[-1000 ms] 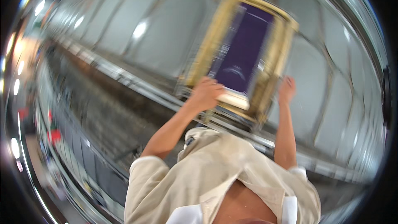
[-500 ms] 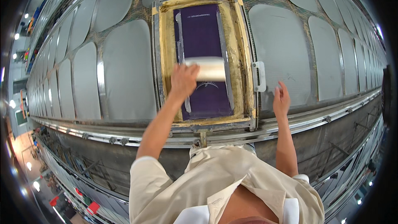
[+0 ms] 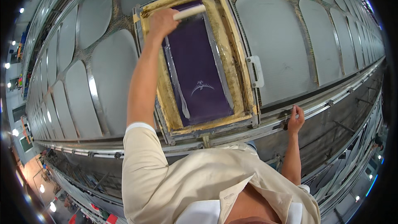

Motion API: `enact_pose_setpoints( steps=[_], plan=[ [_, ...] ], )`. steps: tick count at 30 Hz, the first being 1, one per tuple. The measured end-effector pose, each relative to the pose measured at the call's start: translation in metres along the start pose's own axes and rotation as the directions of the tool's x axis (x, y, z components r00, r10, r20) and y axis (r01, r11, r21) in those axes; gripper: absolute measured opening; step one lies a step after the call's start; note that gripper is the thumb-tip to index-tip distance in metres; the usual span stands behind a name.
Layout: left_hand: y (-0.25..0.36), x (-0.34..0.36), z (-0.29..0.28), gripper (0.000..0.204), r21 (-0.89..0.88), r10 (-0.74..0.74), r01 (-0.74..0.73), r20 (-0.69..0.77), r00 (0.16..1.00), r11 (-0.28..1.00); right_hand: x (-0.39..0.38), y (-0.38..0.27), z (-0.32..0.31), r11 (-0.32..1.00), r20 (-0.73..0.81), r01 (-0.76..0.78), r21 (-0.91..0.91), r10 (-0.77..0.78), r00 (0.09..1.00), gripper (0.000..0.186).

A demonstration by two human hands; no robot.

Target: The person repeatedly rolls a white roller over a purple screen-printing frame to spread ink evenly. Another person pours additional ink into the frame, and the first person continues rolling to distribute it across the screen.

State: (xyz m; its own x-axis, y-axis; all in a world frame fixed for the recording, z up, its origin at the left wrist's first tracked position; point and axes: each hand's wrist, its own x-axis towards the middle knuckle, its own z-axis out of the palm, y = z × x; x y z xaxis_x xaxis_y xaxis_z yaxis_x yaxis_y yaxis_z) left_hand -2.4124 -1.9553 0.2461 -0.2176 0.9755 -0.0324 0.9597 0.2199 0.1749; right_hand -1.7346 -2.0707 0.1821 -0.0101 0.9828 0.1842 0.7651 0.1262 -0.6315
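Observation:
My left hand (image 3: 163,23) grips a pale bar-shaped squeegee (image 3: 190,12) across the far end of a dark purple screen (image 3: 190,62). The screen sits in a yellowish, stained frame (image 3: 236,64), with glossy grey streaks along both long sides and a small light arched design toward its near end. A white handle (image 3: 257,71) is fixed to the frame's right side. My right hand (image 3: 296,118) is low on the right beside the metal rail, fingers curled; what they hold, if anything, I cannot make out.
A long printing table with rows of grey rounded panels (image 3: 271,45) stretches to both sides. A metal rail (image 3: 319,107) runs along its near edge, above a dark under-structure (image 3: 331,137). Lights and clutter (image 3: 31,161) show at the far left.
My left hand has carried the squeegee from the near end to the far end of the screen. My right hand has dropped toward the rail, its fingers more curled. The view has also turned.

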Motion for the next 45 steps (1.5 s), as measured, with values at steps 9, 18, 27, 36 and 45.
enact_pose_setpoints(
  steps=[9,18,27,36,45],
  plan=[
    [0.122,-0.224,-0.020,0.024,-0.158,-0.153,0.176,0.150,0.977,0.972,0.016,0.040,-0.002,0.996,-0.103,0.084,-0.030,-0.087,0.991,0.019],
    [0.157,-0.317,-0.003,0.028,-0.033,-0.776,0.775,-0.011,0.631,0.631,0.017,0.034,0.000,0.994,-0.056,0.089,-0.057,-0.092,0.994,0.020],
    [0.174,-0.266,-0.016,0.030,-0.100,-0.621,0.624,0.058,0.781,0.775,0.017,0.036,-0.003,0.991,-0.111,0.107,-0.074,-0.115,0.987,0.020],
    [0.127,-0.179,-0.008,0.030,0.012,-0.691,0.691,0.002,0.723,0.723,0.014,0.040,0.001,0.985,-0.085,0.053,-0.165,-0.068,0.994,0.019],
    [0.043,-0.080,-0.032,0.033,-0.045,-0.585,0.583,-0.080,0.807,0.811,0.017,0.032,0.000,0.980,-0.047,0.057,-0.193,-0.068,0.997,0.017]
  ],
)
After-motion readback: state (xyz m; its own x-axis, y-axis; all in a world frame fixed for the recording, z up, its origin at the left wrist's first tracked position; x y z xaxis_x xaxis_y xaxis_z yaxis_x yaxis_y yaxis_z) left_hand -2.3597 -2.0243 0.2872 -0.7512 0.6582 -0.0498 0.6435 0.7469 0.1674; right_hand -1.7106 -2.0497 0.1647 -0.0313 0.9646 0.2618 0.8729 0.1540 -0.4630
